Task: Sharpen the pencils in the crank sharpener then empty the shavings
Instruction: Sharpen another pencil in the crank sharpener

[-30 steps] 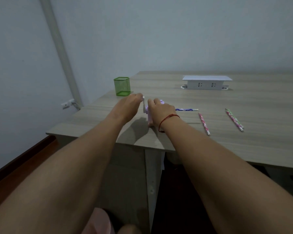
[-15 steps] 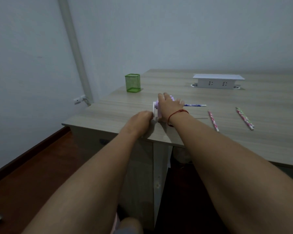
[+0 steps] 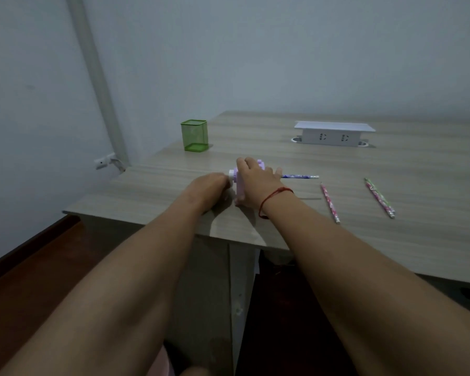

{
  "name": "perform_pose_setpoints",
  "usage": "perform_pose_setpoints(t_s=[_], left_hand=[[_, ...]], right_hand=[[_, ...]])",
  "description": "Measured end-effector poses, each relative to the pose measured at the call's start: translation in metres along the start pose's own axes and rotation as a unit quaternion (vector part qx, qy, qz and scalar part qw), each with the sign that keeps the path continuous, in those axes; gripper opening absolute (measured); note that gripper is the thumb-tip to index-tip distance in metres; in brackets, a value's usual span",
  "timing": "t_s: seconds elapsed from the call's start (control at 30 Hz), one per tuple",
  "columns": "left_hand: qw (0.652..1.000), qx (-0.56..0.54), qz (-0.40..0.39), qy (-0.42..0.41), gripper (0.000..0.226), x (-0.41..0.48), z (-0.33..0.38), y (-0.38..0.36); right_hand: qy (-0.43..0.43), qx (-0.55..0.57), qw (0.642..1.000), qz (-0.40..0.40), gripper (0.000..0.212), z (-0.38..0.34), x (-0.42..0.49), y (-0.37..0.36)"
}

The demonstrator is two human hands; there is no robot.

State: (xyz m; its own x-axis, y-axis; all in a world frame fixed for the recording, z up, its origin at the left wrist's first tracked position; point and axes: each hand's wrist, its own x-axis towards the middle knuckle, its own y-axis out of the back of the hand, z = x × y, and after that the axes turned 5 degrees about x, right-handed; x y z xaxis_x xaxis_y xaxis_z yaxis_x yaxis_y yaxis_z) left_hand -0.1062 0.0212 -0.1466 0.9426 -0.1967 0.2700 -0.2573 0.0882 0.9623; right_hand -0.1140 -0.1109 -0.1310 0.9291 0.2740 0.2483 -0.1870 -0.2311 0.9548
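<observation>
A small lilac crank sharpener (image 3: 238,185) stands near the front edge of the wooden desk (image 3: 391,240). My right hand (image 3: 255,180) lies over its top and grips it. My left hand (image 3: 210,189) is curled at the sharpener's left end, on its white crank (image 3: 231,175). A blue-patterned pencil (image 3: 300,176) sticks out of the sharpener's right side, lying level. A pink pencil (image 3: 329,202) and two more patterned pencils (image 3: 379,198) lie loose to the right.
A green mesh pencil cup (image 3: 194,135) stands at the desk's back left. A white power-socket box (image 3: 333,134) sits at the back middle. The desk's left corner and front edge are close to my hands; a wall outlet (image 3: 102,162) is to the left.
My left hand dropped from the sharpener's far side to its near left side, around the crank. My right hand stayed on top. The view shifted left.
</observation>
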Motion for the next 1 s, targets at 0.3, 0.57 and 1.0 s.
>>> perform_pose_setpoints(t_s=[0.3,0.57,1.0], left_hand=[[0.994,0.089,0.058,-0.035,0.017,0.015,-0.003,0.016],[0.987,0.043,0.111,-0.104,0.019,0.018,-0.008,0.05],[0.987,0.086,0.074,-0.111,0.015,-0.038,0.007,0.049]], right_hand=[[-0.008,-0.024,1.0,-0.016,0.077,-0.002,-0.003,0.01],[-0.013,-0.021,0.999,-0.027,0.062,-0.004,-0.004,0.019],[-0.009,-0.025,0.999,-0.034,0.069,-0.007,-0.003,0.02]])
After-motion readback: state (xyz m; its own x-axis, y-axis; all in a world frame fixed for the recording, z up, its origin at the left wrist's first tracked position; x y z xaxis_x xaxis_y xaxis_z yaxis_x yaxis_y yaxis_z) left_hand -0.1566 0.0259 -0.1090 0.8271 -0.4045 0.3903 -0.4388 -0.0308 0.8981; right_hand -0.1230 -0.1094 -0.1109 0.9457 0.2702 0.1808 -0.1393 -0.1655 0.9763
